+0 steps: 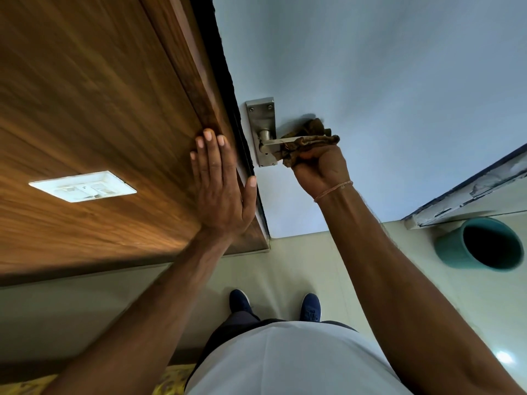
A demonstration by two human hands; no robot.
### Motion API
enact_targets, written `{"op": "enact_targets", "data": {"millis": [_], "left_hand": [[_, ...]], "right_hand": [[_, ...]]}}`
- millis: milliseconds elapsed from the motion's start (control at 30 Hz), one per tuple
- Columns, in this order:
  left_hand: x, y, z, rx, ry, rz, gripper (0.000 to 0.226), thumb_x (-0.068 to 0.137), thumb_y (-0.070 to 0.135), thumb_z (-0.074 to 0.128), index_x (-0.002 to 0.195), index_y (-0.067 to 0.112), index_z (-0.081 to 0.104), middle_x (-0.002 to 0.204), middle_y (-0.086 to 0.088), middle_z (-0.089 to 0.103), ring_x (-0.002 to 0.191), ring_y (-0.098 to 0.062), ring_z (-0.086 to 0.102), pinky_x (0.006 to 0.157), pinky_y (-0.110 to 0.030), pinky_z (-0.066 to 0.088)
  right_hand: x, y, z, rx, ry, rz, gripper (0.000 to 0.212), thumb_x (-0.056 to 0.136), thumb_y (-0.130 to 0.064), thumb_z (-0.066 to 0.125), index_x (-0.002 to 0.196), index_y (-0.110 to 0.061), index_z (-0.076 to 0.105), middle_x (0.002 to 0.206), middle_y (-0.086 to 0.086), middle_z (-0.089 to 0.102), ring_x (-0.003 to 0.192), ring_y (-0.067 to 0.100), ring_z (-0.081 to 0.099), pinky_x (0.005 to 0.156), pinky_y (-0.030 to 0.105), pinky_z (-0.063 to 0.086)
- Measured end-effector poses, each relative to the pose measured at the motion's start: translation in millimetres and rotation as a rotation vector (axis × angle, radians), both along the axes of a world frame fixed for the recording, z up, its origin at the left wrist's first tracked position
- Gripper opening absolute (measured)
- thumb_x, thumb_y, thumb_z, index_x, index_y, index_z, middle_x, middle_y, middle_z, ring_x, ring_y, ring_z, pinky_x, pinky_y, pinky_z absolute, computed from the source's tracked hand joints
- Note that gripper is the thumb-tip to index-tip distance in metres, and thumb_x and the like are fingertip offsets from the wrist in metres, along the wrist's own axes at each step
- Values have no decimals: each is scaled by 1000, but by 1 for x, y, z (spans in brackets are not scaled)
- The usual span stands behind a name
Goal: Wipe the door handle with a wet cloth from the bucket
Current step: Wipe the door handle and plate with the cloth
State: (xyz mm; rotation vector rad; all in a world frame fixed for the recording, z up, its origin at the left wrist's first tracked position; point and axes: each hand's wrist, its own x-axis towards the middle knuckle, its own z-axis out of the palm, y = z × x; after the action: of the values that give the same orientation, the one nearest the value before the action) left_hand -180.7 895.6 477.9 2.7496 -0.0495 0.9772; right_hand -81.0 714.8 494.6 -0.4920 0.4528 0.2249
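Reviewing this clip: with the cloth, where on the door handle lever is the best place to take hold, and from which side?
Grip the lever's free end, away from the backplate, coming from below and to the right as the right hand does. The door handle is a flat bar jutting sideways from its pivot, so the brown cloth can wrap around it there and slide toward the pivot.

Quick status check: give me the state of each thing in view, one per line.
Door handle: lever level, outer end wrapped in the cloth.
Cloth: bunched, pressed on the handle by the right hand.
Right hand: closed on the cloth.
Left hand: open, flat on the wooden panel.
Bucket: upright on the floor, inside dark, contents unclear.
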Motion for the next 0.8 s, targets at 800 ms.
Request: {"op": "enact_targets", "data": {"millis": [800], "left_hand": [[5, -15, -4, -51, -35, 51, 82, 106, 41, 44, 165, -11, 18, 172, -37, 21, 163, -52, 18, 133, -67, 19]], "right_hand": [[6, -51, 54, -2169, -1021, 493, 46, 85, -5, 66, 130, -12, 62, 123, 11, 71, 115, 42, 58, 94, 47, 45]]}}
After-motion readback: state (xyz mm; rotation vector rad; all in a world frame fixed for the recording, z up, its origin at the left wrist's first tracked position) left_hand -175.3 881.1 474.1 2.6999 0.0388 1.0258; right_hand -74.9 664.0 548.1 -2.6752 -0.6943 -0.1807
